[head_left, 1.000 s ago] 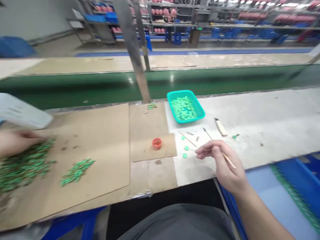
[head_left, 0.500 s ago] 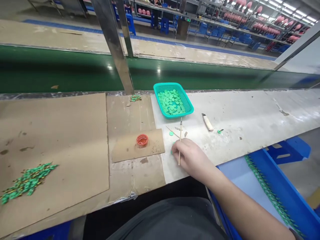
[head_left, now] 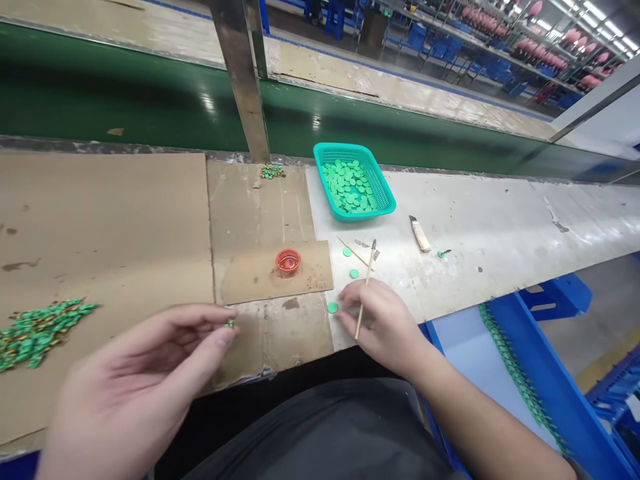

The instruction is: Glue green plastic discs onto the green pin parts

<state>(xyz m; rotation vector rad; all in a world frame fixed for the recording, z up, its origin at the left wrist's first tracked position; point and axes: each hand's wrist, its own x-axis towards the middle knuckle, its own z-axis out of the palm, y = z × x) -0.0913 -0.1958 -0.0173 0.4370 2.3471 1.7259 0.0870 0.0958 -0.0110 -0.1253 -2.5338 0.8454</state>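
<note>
While the left hand (head_left: pixel 135 380) pinches a tiny green piece (head_left: pixel 229 324), the right hand (head_left: pixel 383 327) grips a thin wooden stick (head_left: pixel 367 283) just beside a green disc (head_left: pixel 333 307) on the near edge of the white bench (head_left: pixel 475 267); light, steady fingers suit parts this small.

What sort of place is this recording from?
Most likely a factory workshop for small-part handwork: a long green conveyor belt runs along the bench, metal racks of pink items stand in rows beyond it, and a teal plastic basket holds green discs.
</note>
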